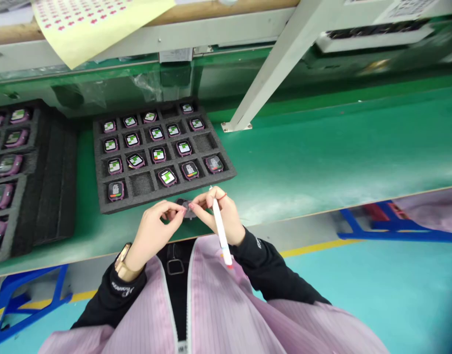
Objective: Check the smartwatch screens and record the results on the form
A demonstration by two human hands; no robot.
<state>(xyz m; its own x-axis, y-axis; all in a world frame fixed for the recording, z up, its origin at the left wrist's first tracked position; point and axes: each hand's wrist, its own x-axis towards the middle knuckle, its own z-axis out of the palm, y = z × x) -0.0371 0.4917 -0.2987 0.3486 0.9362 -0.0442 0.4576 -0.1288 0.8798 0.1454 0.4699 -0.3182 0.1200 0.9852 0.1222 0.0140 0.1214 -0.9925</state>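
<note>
Close to the table's front edge, a small dark smartwatch body [189, 211] is pinched between the fingertips of both hands. My left hand [157, 227] grips it from the left with thumb and forefinger closed. My right hand [224, 219] grips its right side, and also carries a white pen [220, 228] between the fingers, red end pointing down toward me. The fingers partly cover the watch, so its face cannot be made out. Just beyond the hands lies a black foam tray [163, 192] with several purple-framed watches [167, 177] in its compartments, many with lit screens.
At the left, stacked black foam trays [51, 182] hold more watches on the green table [322, 157]. A white metal post [270, 64] stands on the table behind the tray's right side. A yellow sheet with red marks [89, 29] hangs over the shelf edge [226, 30].
</note>
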